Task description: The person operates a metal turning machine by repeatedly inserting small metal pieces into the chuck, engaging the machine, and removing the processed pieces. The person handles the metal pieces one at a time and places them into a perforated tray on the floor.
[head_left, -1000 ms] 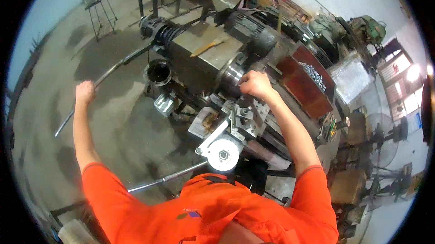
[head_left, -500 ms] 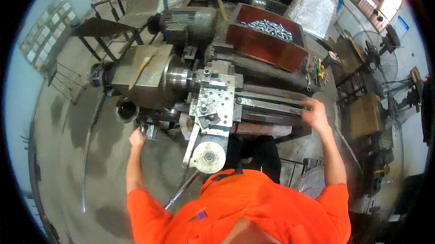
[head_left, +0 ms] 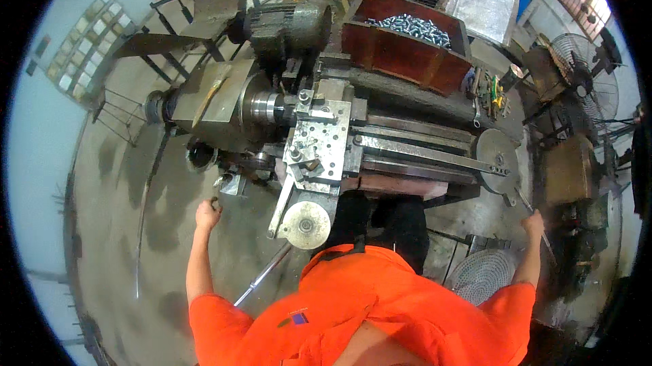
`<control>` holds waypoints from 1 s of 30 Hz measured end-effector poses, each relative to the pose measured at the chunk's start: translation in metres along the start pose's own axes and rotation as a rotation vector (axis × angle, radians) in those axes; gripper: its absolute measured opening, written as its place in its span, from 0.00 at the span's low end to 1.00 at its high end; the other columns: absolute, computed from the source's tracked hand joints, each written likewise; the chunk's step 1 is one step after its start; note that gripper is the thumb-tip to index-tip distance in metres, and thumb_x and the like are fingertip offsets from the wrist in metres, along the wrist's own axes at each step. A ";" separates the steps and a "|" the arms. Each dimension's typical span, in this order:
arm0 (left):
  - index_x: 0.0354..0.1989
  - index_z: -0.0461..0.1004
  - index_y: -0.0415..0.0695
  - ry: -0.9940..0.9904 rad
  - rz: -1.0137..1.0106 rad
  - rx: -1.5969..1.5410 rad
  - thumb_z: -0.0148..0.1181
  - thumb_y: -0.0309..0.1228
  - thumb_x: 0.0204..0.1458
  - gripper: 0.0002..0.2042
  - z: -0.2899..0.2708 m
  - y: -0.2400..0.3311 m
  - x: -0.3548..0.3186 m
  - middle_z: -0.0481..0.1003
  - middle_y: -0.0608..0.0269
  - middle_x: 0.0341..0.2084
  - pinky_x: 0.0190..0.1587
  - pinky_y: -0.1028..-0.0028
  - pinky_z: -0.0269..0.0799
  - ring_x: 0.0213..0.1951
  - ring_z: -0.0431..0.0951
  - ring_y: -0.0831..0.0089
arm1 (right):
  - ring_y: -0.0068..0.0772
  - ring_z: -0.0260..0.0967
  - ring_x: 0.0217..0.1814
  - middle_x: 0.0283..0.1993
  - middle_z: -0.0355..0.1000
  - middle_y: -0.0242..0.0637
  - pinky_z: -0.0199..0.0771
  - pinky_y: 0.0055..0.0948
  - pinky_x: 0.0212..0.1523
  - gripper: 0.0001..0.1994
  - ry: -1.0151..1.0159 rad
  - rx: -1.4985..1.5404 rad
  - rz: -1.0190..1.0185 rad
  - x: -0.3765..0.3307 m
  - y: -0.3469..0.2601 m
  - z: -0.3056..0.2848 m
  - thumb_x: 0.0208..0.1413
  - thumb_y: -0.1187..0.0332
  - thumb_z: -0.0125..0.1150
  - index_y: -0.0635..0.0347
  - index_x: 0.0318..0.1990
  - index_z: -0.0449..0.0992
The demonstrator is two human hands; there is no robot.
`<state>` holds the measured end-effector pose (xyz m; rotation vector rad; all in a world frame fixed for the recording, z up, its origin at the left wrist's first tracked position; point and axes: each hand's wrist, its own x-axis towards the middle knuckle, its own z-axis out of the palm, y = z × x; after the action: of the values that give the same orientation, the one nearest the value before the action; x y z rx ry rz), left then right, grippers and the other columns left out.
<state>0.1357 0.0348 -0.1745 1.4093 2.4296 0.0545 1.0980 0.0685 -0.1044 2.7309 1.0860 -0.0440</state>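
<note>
left hand (head_left: 206,214) clenched on small lever by lathe (head_left: 319,142); right hand (head_left: 533,222) gripped tailstock handwheel (head_left: 498,160) handle—best turned steadily.

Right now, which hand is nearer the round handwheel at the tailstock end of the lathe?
Right. The right hand is just below the tailstock handwheel, on its long lever. The left hand is far across, below the headstock.

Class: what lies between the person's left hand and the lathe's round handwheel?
In the head view, only bare concrete floor separates the left hand from the handwheel.
</note>
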 end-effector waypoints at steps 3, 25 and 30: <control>0.46 0.71 0.45 -0.148 0.009 -0.281 0.57 0.25 0.40 0.19 -0.014 0.028 -0.045 0.74 0.56 0.18 0.32 0.73 0.70 0.26 0.75 0.70 | 0.49 0.66 0.49 0.45 0.69 0.49 0.66 0.40 0.48 0.24 0.000 -0.038 -0.079 0.016 0.009 0.006 0.40 0.64 0.56 0.59 0.49 0.66; 0.35 0.75 0.46 -0.384 0.270 -0.284 0.53 0.26 0.42 0.11 -0.006 0.149 -0.188 0.75 0.53 0.27 0.36 0.64 0.70 0.32 0.76 0.57 | 0.56 0.68 0.38 0.36 0.71 0.51 0.67 0.46 0.38 0.18 0.202 0.194 -0.056 -0.136 -0.012 0.040 0.40 0.56 0.53 0.60 0.34 0.72; 0.34 0.76 0.48 -0.361 0.257 -0.229 0.54 0.26 0.42 0.10 0.003 0.136 -0.192 0.75 0.53 0.26 0.35 0.64 0.70 0.31 0.75 0.57 | 0.49 0.70 0.34 0.30 0.72 0.45 0.69 0.45 0.34 0.17 0.311 0.044 -0.025 -0.077 0.010 0.044 0.40 0.55 0.55 0.56 0.34 0.75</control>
<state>0.3375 -0.0594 -0.1003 1.4712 1.8810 0.1226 1.0506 0.0011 -0.1377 2.8280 1.2076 0.3696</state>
